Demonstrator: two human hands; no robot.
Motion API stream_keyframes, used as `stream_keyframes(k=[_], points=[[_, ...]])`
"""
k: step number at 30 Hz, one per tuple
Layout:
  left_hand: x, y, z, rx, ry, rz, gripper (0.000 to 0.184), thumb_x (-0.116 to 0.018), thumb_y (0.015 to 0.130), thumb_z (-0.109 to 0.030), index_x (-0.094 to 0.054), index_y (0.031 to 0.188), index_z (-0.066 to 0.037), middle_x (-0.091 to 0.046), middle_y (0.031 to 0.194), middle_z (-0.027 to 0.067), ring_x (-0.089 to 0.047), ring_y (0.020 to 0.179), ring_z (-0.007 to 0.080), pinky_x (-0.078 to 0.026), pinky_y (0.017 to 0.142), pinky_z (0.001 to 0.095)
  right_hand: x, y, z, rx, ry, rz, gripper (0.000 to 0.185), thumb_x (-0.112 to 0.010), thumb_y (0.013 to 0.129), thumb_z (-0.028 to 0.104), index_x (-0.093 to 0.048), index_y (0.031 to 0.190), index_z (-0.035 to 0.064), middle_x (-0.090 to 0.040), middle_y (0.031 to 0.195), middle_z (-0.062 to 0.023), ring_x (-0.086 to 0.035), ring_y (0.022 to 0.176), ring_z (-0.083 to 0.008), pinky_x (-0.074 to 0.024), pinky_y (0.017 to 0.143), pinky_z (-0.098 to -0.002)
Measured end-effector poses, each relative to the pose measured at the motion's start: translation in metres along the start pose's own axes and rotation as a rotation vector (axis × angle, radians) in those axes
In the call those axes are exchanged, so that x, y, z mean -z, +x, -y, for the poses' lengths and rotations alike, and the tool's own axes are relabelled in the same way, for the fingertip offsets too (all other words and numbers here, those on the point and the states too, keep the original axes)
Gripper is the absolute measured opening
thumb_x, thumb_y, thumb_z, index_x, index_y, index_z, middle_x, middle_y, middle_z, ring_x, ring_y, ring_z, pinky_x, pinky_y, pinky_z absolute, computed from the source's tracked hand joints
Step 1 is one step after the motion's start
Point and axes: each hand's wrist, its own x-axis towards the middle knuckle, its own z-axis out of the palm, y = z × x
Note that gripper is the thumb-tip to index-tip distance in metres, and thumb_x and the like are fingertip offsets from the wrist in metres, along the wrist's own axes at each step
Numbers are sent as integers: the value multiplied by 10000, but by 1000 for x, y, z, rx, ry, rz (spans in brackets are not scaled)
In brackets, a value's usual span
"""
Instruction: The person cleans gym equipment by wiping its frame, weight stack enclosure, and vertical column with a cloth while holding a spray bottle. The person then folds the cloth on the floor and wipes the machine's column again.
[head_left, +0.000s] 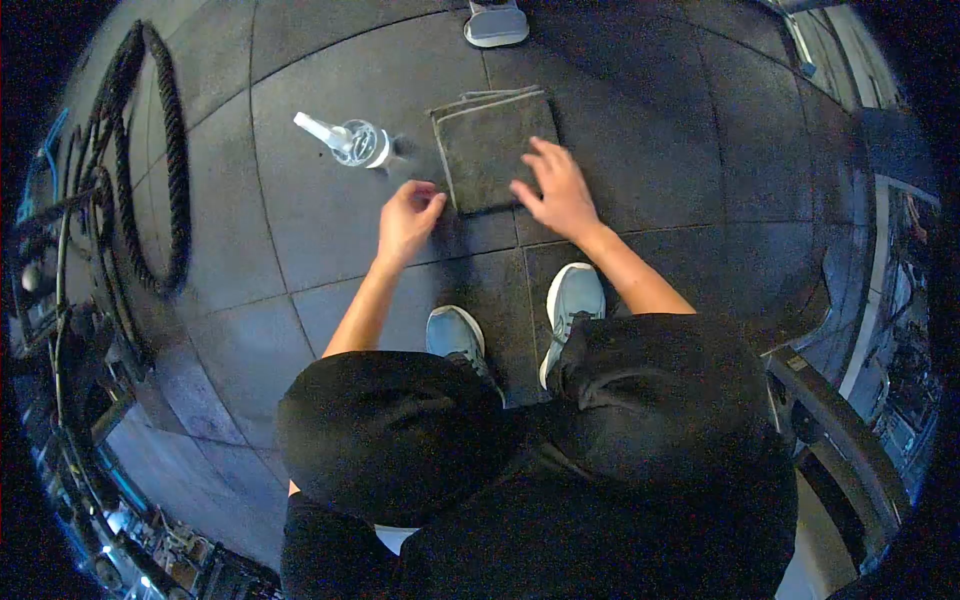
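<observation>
A folded dark grey towel (485, 150) with a lighter stitched edge lies flat on the floor in front of me. Over its right side is my right hand (562, 195), fingers spread and holding nothing; I cannot tell whether the fingertips touch the cloth. Just off the towel's lower left corner is my left hand (405, 225). Its fingers are loosely bent, the thumb a little apart, with nothing visible in them. To the left of the towel stands a clear spray bottle (358, 144) with a white trigger head, apart from both hands.
Dark rubber tiles (340, 235) cover the floor. My blue-grey shoes (575, 295) are below the towel. A grey padded foot of some equipment (496, 25) is at the top. A thick black rope (178, 180) hangs at the left; a dark frame (830, 430) stands at the right.
</observation>
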Motion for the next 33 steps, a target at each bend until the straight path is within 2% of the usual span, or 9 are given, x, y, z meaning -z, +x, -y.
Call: stream_keyframes(k=[5,9,11,17,19,21,25,29,33], points=[[-38,4,-11,131,-112,25,370,-784,905,-262,-687,1103,36,-762,933,146,-744,815,210,-595,684,349,-5,22,-38,-373,49,-230,491,-758,918,347,-622,1220,-15,-640,1203,-179,-643,1086,-328,-520,935,-433],[-45,11,-15,293,-253,126,318,-789,918,-234,-679,1050,33,-719,834,105,-710,705,150,-566,521,303,0,43,-52,-632,257,-81,476,-753,912,328,-615,1207,-20,-680,1081,-196,-673,991,-364,-549,860,-449],[-41,16,-17,306,-306,177,315,-798,917,-224,-678,1063,28,-714,843,90,-689,678,136,-567,528,294,0,43,-58,-575,295,-19,450,-759,921,310,-607,1174,-29,-684,890,-135,-684,809,-280,-543,741,-400],[-31,9,-29,207,-269,54,316,-784,916,-229,-669,1067,24,-714,921,100,-684,699,149,-567,597,299,-18,26,-67,-819,878,-277,331,-730,970,248,-608,1165,10,-684,857,-87,-606,773,-116,-482,696,-284],[-32,3,-39,-109,41,-237,362,-796,901,-221,-654,1147,4,-693,1137,142,-707,829,178,-587,743,348,-5,30,-58,-773,892,-274,296,-710,988,229,-612,1169,17,-702,898,-102,-611,813,-89,-492,697,-277],[-29,4,-33,-110,-10,-97,452,-731,966,-293,-606,1298,-14,-605,1356,187,-703,1030,236,-574,888,421,42,49,-6,-406,619,-407,267,-699,995,217,-623,1169,29,-705,886,-127,-658,824,-123,-520,697,-306],[-18,-3,-71,140,-1467,498,784,-420,1046,-648,-408,1519,-22,-537,1465,209,-585,1295,359,-514,1040,491,90,68,60,355,56,-331,367,-736,854,209,-669,1203,117,-720,1081,-143,-722,891,-267,-589,730,-367],[-13,-15,-66,257,-1330,394,664,-494,1021,-650,-540,1398,-106,-632,1331,125,-631,1201,259,-520,1012,434,59,46,89,296,-65,53,460,-680,886,220,-626,1324,90,-649,1319,-167,-683,961,-295,-596,778,-388],[-33,-14,-11,607,-1025,269,346,-681,1000,-322,-652,1205,-45,-694,1115,108,-678,871,239,-640,787,431,7,-12,70,140,-61,305,581,-684,930,252,-505,1438,35,-542,1449,-229,-644,1114,-353,-593,872,-435]])
